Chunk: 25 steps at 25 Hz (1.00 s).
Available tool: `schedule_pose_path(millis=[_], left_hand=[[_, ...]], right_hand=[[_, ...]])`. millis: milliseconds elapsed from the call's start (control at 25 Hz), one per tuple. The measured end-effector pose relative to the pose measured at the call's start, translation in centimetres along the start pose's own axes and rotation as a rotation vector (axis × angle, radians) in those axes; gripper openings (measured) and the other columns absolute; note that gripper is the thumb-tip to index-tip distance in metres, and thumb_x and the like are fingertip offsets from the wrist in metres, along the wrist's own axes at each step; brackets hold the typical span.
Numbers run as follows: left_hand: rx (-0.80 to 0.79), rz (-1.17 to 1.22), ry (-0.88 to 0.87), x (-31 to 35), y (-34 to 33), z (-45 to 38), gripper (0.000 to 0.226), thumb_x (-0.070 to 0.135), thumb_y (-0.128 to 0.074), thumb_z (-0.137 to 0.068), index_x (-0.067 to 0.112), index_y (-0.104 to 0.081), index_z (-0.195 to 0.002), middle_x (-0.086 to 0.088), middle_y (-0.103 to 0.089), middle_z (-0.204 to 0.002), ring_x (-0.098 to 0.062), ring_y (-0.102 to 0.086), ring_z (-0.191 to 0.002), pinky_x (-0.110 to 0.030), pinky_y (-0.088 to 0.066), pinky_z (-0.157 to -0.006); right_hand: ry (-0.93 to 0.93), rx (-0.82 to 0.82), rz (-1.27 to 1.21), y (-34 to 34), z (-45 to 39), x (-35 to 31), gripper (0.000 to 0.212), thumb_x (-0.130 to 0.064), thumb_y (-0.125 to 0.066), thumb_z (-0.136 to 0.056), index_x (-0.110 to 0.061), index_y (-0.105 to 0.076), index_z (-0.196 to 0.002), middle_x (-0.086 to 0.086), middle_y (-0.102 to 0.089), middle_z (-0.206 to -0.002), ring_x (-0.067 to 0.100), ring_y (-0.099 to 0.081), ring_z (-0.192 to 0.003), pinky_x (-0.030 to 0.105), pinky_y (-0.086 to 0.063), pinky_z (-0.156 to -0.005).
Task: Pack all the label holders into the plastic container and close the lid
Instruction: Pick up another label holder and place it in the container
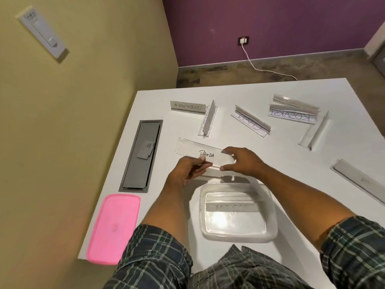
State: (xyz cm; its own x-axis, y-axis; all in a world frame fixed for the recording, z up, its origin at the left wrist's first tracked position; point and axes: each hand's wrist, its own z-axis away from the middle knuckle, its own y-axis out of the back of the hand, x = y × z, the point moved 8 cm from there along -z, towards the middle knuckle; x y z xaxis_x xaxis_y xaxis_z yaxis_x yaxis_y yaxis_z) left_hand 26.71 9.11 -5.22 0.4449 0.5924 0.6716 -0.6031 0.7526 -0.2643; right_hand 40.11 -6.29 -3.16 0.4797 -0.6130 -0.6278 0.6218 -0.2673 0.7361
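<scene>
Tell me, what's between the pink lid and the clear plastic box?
In the head view, the person's left forearm crosses between the pink plastic lid and clear plastic container.

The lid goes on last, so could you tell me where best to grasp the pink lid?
Probably by its long right edge, coming from the container's side. The pink lid lies flat at the table's left front corner, so pinch the raised rim; its near end seems to overhang the edge, giving fingers room underneath.

Soft even light, container [237, 215] glare, warped edges.
</scene>
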Motion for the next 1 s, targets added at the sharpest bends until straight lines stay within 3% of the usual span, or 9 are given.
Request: schedule_pose_path(millis=[120, 200, 280, 360, 480, 600, 680, 880, 1000], left_hand=[[0.281, -0.007, -0.209, 2.8, 2.1, 1.9, 0.032, 0.040, -0.074, -0.088, 0.012, -0.062, -0.097, -0.005, -0.074, -0.076, -0.019, -0.066, -0.063, -0.029, -0.052, -0.062], [0.400, -0.138, -0.353, 4.6, 3.0, 3.3, 0.040, 0.037, -0.080, -0.083, 0.018, -0.059, -0.111, -0.006, -0.069, -0.093, -0.021, -0.062, -0.074, -0.030, -0.048, -0.069], [0.318, -0.438, -0.468, 5.6, 1.7, 4.2, 0.041, 0.031, -0.084, -0.080, 0.018, -0.064, -0.114, -0.007, -0.068, -0.103, -0.021, -0.065, -0.086, -0.029, -0.047, -0.072], [0.122, -0.781, -0.497, 5.0, -0.9, 4.7, 0.032, 0.032, -0.087, -0.075, 0.015, -0.074, -0.099, -0.005, -0.075, -0.099, -0.018, -0.069, -0.091, -0.030, -0.051, -0.078], [-0.081, -1.178, -0.365, 2.3, -3.7, 4.9, 0.030, 0.034, -0.090, -0.067, 0.018, -0.077, -0.088, 0.002, -0.078, -0.085, -0.014, -0.074, -0.085, -0.028, -0.055, -0.079], [-0.197, -1.447, -0.186, -1.1, -5.1, 4.6, 0.029, 0.029, -0.093, -0.064, 0.019, -0.075, -0.084, 0.005, -0.077, -0.072, -0.006, -0.071, -0.066, -0.021, -0.053, -0.060], [-0.207, -1.621, -0.146, -2.6, -5.7, 4.5, 0.028, 0.027, -0.093, -0.062, 0.022, -0.069, -0.075, 0.010, -0.070, -0.066, -0.004, -0.064, -0.060, -0.018, -0.043, -0.051], [-0.095, -1.878, -0.219, -4.4, -5.3, 3.7, 0.031, 0.021, -0.084, -0.072, 0.016, -0.071, -0.100, 0.002, -0.062, -0.090, -0.020, -0.061, -0.084, -0.030, -0.053, -0.072], [-0.077, -1.997, -0.263, -5.7, -5.2, 3.8, 0.014, 0.017, -0.072, -0.079, 0.017, -0.066, -0.092, -0.002, -0.064, -0.095, -0.024, -0.060, -0.082, -0.029, -0.045, -0.065]], right_hand=[[0.068, 0.059, 0.138, 2.6, 2.9, 0.6, 0.062, -0.064, -0.078, -0.068, -0.039, -0.062, -0.123, -0.017, -0.070, -0.110, 0.014, -0.065, -0.092, 0.032, -0.050, -0.080], [0.119, 0.070, 0.193, 4.1, 4.6, 1.3, 0.058, -0.061, -0.079, -0.070, -0.038, -0.063, -0.121, -0.016, -0.070, -0.104, 0.015, -0.065, -0.091, 0.030, -0.049, -0.076], [0.181, 0.060, 0.221, 5.1, 6.2, 2.0, 0.055, -0.056, -0.081, -0.072, -0.035, -0.065, -0.120, -0.017, -0.067, -0.099, 0.017, -0.065, -0.091, 0.031, -0.049, -0.076], [0.248, 0.042, 0.247, 5.5, 7.8, 2.6, 0.055, -0.056, -0.080, -0.074, -0.031, -0.065, -0.121, -0.016, -0.066, -0.100, 0.017, -0.064, -0.093, 0.035, -0.051, -0.078], [0.355, -0.002, 0.306, 4.9, 10.0, 3.4, 0.059, -0.061, -0.073, -0.076, -0.026, -0.064, -0.123, -0.008, -0.067, -0.109, 0.017, -0.061, -0.096, 0.036, -0.050, -0.082], [0.452, -0.070, 0.370, 3.4, 11.7, 3.7, 0.061, -0.060, -0.070, -0.078, -0.019, -0.064, -0.123, -0.003, -0.068, -0.109, 0.021, -0.062, -0.096, 0.033, -0.048, -0.081], [0.498, -0.072, 0.397, 2.5, 12.4, 3.7, 0.059, -0.058, -0.071, -0.078, -0.018, -0.066, -0.121, -0.002, -0.068, -0.106, 0.022, -0.063, -0.093, 0.032, -0.046, -0.079], [0.542, -0.046, 0.507, -0.1, 12.9, 3.5, 0.058, -0.061, -0.072, -0.077, -0.019, -0.068, -0.116, -0.001, -0.070, -0.100, 0.024, -0.063, -0.094, 0.036, -0.047, -0.083], [0.447, -0.131, 0.594, -2.1, 12.3, 4.4, 0.061, -0.064, -0.067, -0.079, -0.020, -0.065, -0.121, 0.000, -0.070, -0.100, 0.024, -0.061, -0.098, 0.036, -0.045, -0.086]])
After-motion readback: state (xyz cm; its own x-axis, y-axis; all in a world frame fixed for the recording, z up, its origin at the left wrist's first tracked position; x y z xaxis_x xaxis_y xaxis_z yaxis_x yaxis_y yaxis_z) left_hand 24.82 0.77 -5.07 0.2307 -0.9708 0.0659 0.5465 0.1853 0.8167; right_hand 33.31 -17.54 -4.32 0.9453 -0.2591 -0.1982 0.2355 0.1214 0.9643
